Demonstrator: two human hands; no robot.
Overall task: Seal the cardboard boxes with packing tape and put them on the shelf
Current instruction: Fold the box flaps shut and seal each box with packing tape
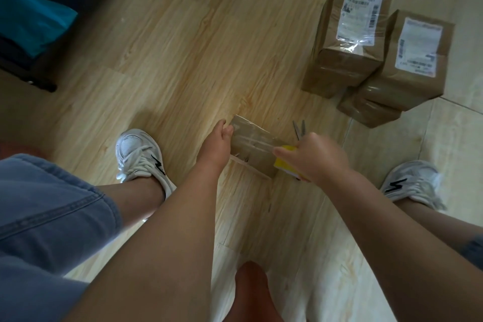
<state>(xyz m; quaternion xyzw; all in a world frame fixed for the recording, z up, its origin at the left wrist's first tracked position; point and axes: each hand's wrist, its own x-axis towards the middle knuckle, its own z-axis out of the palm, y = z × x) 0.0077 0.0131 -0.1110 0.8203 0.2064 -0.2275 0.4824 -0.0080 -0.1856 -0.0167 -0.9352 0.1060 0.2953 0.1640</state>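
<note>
Floor: pale wood planks, small box sits on it between the feet.
Left hand: fingers curled over the box's left end, tips mostly hidden.
Right hand: wrapped round a yellow tape roll, roll mostly covered.
Scissors: only the blades show past that hand.
Sealed boxes: far right, labels too blurry to read.

My arms reaching down, left hand gripping the box, right hand at its three o'clock, clutching tape roll.
</note>
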